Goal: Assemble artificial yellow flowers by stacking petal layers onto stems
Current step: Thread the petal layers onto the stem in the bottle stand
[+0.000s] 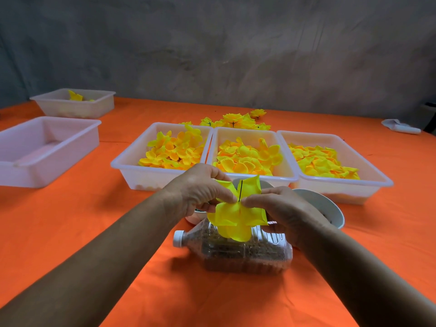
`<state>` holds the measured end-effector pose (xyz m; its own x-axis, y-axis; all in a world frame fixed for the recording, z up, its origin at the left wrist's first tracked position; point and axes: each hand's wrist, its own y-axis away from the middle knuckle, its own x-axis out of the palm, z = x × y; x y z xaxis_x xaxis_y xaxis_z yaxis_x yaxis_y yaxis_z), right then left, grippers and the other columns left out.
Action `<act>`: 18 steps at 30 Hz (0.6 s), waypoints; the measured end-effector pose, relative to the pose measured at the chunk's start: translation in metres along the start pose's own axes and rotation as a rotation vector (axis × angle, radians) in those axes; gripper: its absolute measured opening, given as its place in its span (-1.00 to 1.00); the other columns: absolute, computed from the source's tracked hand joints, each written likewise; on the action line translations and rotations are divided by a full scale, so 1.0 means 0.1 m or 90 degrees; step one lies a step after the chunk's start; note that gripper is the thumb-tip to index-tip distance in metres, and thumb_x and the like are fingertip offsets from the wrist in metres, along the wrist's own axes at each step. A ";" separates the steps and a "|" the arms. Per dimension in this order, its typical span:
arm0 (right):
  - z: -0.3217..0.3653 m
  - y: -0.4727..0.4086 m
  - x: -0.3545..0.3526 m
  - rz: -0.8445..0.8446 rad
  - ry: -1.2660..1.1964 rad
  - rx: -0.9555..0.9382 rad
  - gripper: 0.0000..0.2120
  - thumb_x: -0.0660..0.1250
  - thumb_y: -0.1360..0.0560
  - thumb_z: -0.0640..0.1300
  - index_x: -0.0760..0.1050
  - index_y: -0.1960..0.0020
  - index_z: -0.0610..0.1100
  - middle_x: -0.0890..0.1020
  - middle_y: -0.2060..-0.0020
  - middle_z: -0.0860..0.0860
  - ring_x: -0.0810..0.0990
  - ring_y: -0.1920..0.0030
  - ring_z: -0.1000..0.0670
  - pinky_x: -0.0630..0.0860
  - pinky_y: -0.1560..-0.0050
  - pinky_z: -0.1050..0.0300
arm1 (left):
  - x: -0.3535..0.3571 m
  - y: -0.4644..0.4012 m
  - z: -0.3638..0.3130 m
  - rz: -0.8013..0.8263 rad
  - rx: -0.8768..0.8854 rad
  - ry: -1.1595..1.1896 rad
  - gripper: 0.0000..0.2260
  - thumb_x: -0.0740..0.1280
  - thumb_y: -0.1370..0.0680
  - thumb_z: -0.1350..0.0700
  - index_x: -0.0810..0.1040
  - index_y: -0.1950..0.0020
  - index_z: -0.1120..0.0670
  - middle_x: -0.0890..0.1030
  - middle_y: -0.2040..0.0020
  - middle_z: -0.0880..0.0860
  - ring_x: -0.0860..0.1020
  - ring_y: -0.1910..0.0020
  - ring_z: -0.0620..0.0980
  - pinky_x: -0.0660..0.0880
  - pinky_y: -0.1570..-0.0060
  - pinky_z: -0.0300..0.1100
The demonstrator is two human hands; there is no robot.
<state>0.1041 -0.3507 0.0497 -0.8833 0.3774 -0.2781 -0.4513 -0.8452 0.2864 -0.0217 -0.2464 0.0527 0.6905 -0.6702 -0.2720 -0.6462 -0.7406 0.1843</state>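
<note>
Left hand: our fingers pinch the petal layer.
Right hand: our fingers pinch it at the stem.

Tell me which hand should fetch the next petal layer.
Probably right: the right hand only pinches the petal layer at the stem, nearer the trays; the left hand grips the flower.

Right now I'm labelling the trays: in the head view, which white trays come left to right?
Empty tray → tray of cupped yellow petals → middle petal tray → tray of flatter petals.
</note>
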 end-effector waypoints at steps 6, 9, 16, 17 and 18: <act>0.01 -0.02 0.00 0.005 -0.013 0.026 -0.93 0.42 -0.41 -0.23 0.56 0.24 -0.13 0.56 0.41 0.00 0.48 0.32 0.01 0.37 0.29 0.20 | 0.01 -0.01 0.00 0.009 -0.006 0.009 -0.65 0.49 -0.34 0.33 0.58 -0.09 0.11 0.52 0.28 0.09 0.46 0.35 -0.02 0.46 0.42 -0.23; 0.01 -0.03 0.01 0.001 -0.008 0.032 -0.91 0.42 -0.40 -0.24 0.55 0.27 -0.13 0.54 0.50 0.04 0.46 0.34 0.02 0.37 0.30 0.21 | 0.01 -0.02 0.01 0.013 -0.012 0.012 -0.64 0.49 -0.34 0.34 0.58 -0.09 0.12 0.53 0.24 0.13 0.47 0.34 0.00 0.46 0.39 -0.20; -0.02 -0.04 0.03 0.001 -0.010 0.038 -0.94 0.41 -0.37 -0.25 0.56 0.18 -0.14 0.49 0.28 -0.05 0.43 0.23 -0.01 0.36 0.32 0.21 | 0.04 -0.04 0.04 0.021 -0.026 -0.001 -0.69 0.48 -0.34 0.35 0.58 -0.04 0.13 0.53 0.25 0.13 0.46 0.35 0.00 0.46 0.43 -0.24; -0.02 -0.04 0.03 0.001 -0.010 0.038 -0.94 0.41 -0.37 -0.25 0.56 0.17 -0.14 0.49 0.31 -0.02 0.41 0.26 0.01 0.35 0.33 0.21 | 0.04 -0.04 0.05 0.019 -0.027 -0.004 -0.69 0.48 -0.34 0.35 0.58 -0.05 0.14 0.53 0.28 0.11 0.45 0.38 -0.02 0.44 0.47 -0.26; -0.03 -0.04 0.03 0.000 -0.011 0.037 -0.94 0.41 -0.38 -0.25 0.56 0.18 -0.14 0.49 0.38 0.01 0.40 0.29 0.03 0.35 0.34 0.20 | 0.04 -0.04 0.05 0.018 -0.029 -0.006 -0.68 0.48 -0.34 0.35 0.58 -0.05 0.15 0.53 0.29 0.11 0.44 0.40 -0.03 0.43 0.48 -0.28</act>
<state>0.1033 -0.3468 0.0452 -0.8851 0.3846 -0.2620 -0.4575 -0.8219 0.3394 -0.0182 -0.2458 0.0464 0.6687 -0.6909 -0.2746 -0.6502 -0.7226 0.2348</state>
